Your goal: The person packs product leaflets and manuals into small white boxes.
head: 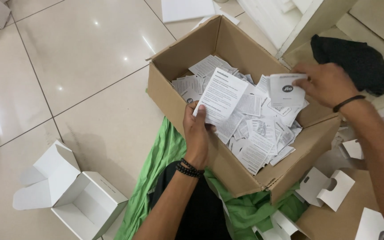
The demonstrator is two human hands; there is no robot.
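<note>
Dark trousers (196, 213) and a rumpled green cloth (245, 209) fill the bottom of the head view, where a person sits on a pale tiled floor (81, 66) behind a large brown cardboard box (227, 164) with its flaps open. Printed paper leaflets (254, 133) lie heaped loosely inside the box, covering its bottom. Beside the box on the left, an open white carton (74, 195) rests on the tiles with its lid flaps spread, while folded white card inserts (325, 186) lie scattered on the right, near a black cloth (356, 60) bunched on a pale ledge. Over the near edge of the box, the left hand (196, 133), a beaded black bracelet (187, 169) at the wrist, is pinched on a white instruction sheet (221, 95), thumb on top and fingers beneath, holding it tilted above the heap. Across the box, the right hand (327, 82), a thin black band (347, 103) at its wrist, is clamped on a smaller white leaflet (285, 91) bearing a round dark mark, held just above the pile near the far right wall.
</note>
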